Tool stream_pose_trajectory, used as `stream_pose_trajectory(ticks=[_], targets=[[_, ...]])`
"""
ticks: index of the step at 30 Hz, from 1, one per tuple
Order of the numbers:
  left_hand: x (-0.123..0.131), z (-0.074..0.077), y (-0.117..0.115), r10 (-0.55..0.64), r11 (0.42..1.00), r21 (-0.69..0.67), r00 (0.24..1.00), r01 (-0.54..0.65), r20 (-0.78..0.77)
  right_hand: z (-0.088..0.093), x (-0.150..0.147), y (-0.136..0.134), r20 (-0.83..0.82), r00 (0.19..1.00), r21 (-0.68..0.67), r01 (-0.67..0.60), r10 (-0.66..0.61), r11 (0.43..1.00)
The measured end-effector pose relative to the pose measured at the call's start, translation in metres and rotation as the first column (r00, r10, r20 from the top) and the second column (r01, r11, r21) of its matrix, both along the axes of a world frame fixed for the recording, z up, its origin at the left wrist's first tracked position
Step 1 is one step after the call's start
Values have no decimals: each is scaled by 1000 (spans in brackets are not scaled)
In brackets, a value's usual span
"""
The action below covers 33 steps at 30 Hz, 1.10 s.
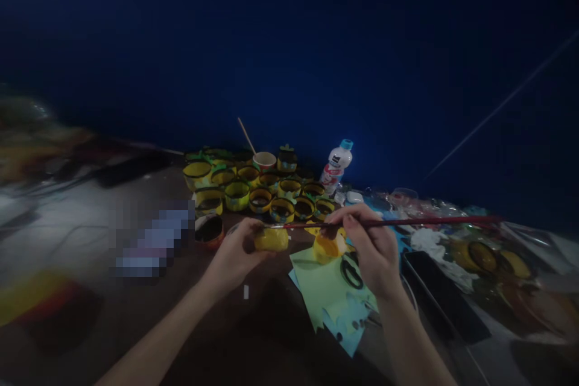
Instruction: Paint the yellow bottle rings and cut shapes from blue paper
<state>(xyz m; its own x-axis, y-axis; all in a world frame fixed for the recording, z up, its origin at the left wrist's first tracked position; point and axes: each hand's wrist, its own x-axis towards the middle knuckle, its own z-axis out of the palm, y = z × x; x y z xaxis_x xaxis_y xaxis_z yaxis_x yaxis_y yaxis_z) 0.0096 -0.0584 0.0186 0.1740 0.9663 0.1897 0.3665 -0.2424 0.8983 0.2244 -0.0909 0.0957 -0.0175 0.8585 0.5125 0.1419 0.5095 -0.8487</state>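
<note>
Between the fingers of my left hand point(239, 256) is a small yellow cup point(274, 240), turned on its side. My right hand point(373, 247) is closed around a long, dark red paintbrush point(325, 225), held almost level. Its tip meets the upper edge of the yellow cup, beside my left fingertips. Below my right hand stands a pot of yellow paint point(326, 247). Black-handled scissors point(351, 271) rest on pale green paper point(312, 280) close to my right wrist.
Several yellow cups point(236, 193) stand in rows ahead, with a paper cup point(265, 160) holding a stick behind them. A white bottle point(337, 163) rises at the back. To the right lie a dark phone point(446, 295), crumpled tissue point(429, 247) and clear plastic.
</note>
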Motion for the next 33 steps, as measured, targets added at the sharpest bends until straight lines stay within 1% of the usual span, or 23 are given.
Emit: stream_pose_trajectory(ticks=[5,8,12,15,20,23,26,29,31,33], targets=[[-2,2,0,-91,995,-22,992,94,88,-3,4,4,-37,999,-59,-20,17,998],[-2,4,-2,-111,993,-29,988,114,106,-4,6,6,-79,997,-93,-27,19,995],[-2,7,-5,-147,987,-41,977,155,156,-4,8,9,-197,978,-140,-90,61,986],[-2,7,-6,-158,985,-45,970,169,187,-4,10,11,-242,968,-150,-101,63,984],[-1,8,-8,-159,983,-53,966,173,203,-6,15,13,-242,969,-141,-74,38,987],[-1,9,-9,-169,981,-56,963,185,210,-8,18,15,-182,983,-140,-29,4,990],[-2,8,-8,-148,988,-20,976,153,159,-8,23,16,-64,994,-116,79,-87,990],[-3,3,-4,-87,996,32,995,85,57,-6,25,14,4,985,-28,172,-172,985],[-3,0,-2,-30,997,69,999,32,-34,-3,23,10,40,977,41,209,-211,977],[-2,-2,0,11,993,118,993,3,-116,-1,20,5,83,972,91,214,-221,973]])
